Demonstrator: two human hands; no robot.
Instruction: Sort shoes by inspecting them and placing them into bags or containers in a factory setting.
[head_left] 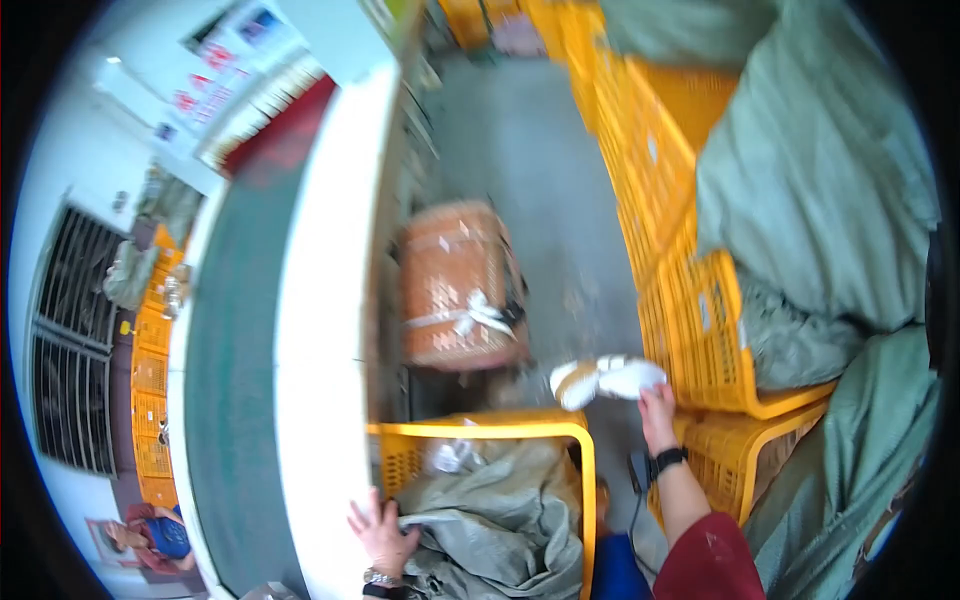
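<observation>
My right hand (656, 402) reaches forward past the yellow crate and grips a white and tan shoe (607, 382) by one end. The shoe hangs sideways above the grey floor, somewhat blurred. My left hand (383, 537) has its fingers spread at the left side of the near yellow crate (589, 500), beside the grey-green woven sack (500, 515). That sack lies crumpled inside the crate and covers most of its contents. A small clear plastic piece (455, 456) shows at the crate's far side.
A conveyor with a green belt (235, 330) and white edge (325, 260) runs along my left. Ahead stands a brown padded seat (455, 280) tied with white ribbon. Stacked yellow crates (690, 330) with grey-green sacks (810, 190) line the right. A person (160, 535) is at the far left.
</observation>
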